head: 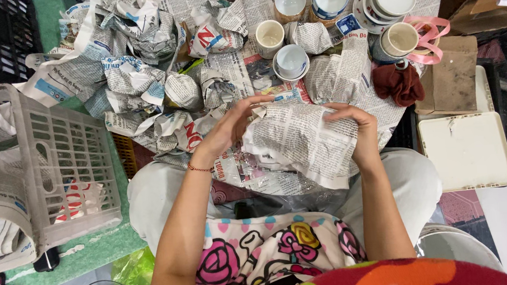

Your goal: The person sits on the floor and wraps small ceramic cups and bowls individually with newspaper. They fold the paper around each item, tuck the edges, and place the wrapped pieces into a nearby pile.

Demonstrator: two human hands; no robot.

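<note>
While both hands grip it, newspaper bundle (301, 141) sits between (crumpled).

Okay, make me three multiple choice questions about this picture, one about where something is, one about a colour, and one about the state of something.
1. Where does the plastic basket lie?
A. On the person's left
B. On the person's right
C. On top of the cups

2. What colour is the crumpled cloth near the cups?
A. Bright yellow
B. Dark red
C. Blue

3. What is the state of the newspaper bundle?
A. Lying untouched on the floor
B. Held by one hand only
C. Held between both hands

Answers:
1 A: the basket sits at the left edge, beside the left arm.
2 B: the cloth by the pink tape roll is dark red.
3 C: the left hand and the right hand both grip the bundle's sides.
</note>
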